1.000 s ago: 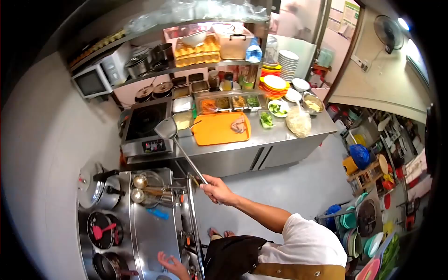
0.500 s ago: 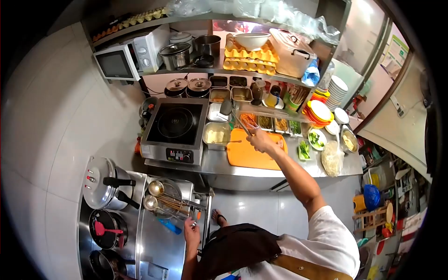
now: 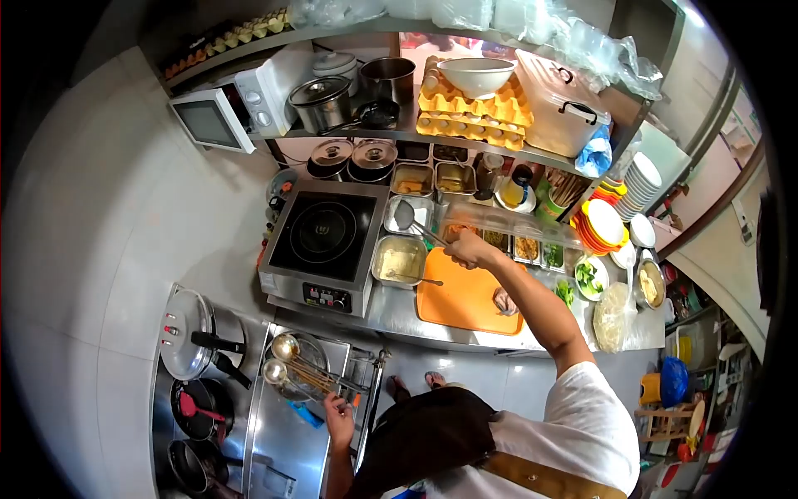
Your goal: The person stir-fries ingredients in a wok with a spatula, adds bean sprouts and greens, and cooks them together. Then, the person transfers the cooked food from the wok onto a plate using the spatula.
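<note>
Moved over the past second: right hand [image 3: 470, 249], now out over the far side of the orange board [image 3: 457, 303], with the metal turner [image 3: 404, 214], its head now above a shallow pan [image 3: 423, 212]; left hand [image 3: 339, 421], now at the handle ends of the ladles [image 3: 285, 347]

Right hand: fingers clamped around the turner's handle, head pointing away and leftward; the long handle presumably keeps the knuckles off the food

Left hand: fingers bent; cannot tell whether they grip the ladle handles or merely touch

Ladles: bowls outward, handles toward the person, apparently laid so for easy taking

Spoon [image 3: 416, 279]: resting in the pan of pale food [image 3: 395, 248], handle over the rim toward the orange board, seemingly to stay within reach

Meat [image 3: 504, 302]: right side of the orange board, just beside the right forearm

Edges: induction cooker [image 3: 322, 233] just left of the pans; clear cover [image 3: 511, 223] near the right hand, so sideways leeway looks small; shelf [image 3: 374, 135] farther back, with more height over the pans; rail [image 3: 373, 399] right of the left hand; floor [image 3: 490, 387] showing between the counter and the person, likely room for stepping
</note>
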Tool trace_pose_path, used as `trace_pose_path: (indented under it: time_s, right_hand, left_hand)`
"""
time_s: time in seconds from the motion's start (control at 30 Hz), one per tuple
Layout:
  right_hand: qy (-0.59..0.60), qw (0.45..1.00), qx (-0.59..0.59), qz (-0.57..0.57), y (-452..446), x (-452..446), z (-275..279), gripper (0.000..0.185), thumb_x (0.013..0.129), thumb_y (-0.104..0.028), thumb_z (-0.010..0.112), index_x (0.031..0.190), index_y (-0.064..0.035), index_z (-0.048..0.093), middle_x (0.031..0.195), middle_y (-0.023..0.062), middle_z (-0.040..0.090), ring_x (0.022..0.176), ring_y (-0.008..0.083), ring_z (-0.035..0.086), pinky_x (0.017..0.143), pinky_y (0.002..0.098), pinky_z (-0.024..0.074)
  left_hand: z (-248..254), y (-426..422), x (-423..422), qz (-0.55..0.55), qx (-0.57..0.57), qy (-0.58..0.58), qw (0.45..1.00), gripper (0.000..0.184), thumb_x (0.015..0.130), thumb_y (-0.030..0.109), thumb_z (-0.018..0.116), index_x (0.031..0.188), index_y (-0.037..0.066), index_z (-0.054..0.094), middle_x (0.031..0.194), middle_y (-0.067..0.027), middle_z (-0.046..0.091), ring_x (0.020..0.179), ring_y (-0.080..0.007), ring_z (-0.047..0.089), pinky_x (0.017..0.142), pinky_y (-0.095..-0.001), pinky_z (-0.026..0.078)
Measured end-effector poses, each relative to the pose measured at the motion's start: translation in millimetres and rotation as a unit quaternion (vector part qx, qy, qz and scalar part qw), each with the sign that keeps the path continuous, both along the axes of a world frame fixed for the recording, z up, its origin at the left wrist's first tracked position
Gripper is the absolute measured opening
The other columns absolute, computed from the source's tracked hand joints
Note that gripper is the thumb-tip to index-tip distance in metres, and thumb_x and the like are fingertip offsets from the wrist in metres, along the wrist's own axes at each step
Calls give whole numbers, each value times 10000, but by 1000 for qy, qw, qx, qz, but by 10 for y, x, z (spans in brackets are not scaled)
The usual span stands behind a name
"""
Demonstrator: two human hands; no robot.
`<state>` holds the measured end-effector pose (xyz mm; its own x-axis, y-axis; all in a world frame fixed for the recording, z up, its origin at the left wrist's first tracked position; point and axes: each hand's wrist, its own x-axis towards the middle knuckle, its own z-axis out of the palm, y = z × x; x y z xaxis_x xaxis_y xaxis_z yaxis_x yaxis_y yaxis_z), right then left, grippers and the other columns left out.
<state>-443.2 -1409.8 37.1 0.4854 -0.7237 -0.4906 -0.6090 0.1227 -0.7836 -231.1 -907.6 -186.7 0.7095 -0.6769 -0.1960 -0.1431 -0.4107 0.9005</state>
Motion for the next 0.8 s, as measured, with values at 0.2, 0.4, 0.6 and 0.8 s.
trace_pose_path:
  time_s: [0.2,0.4,0.6,0.8]
  right_hand:
    - [-94,991,80,-57,2,-442,-4,129,923,-116,591,830,-30,568,612,49,524,411,125,454,353,303,319]
    - [-142,982,105,-64,65,-785,3,112,953,-119,573,960,-16,619,630,27,535,405,96,449,355,282,336]
    - [-186,974,117,-54,126,-1137,170,519,969,-100,569,1457,27,443,670,4,533,416,72,426,398,244,339]
    - [-237,962,133,4,204,-1209,438,568,945,-81,589,1480,13,424,658,-8,509,402,58,392,397,220,319]
  left_hand:
    - [121,-224,-230,-12,26,-8,1000,595,885,-27,622,1420,77,384,1098,-125,603,918,-224,606,787,-334,508]
    - [293,-321,-419,35,9,0,999,572,888,-1,618,1411,94,408,1062,-98,608,875,-183,587,772,-327,503]
    - [267,-126,-647,28,76,-24,996,593,934,48,630,1460,85,359,1147,-130,601,876,-231,638,751,-370,517]
    - [336,36,-980,63,99,-6,993,584,925,56,640,1443,78,372,1117,-128,609,914,-239,641,762,-377,514]
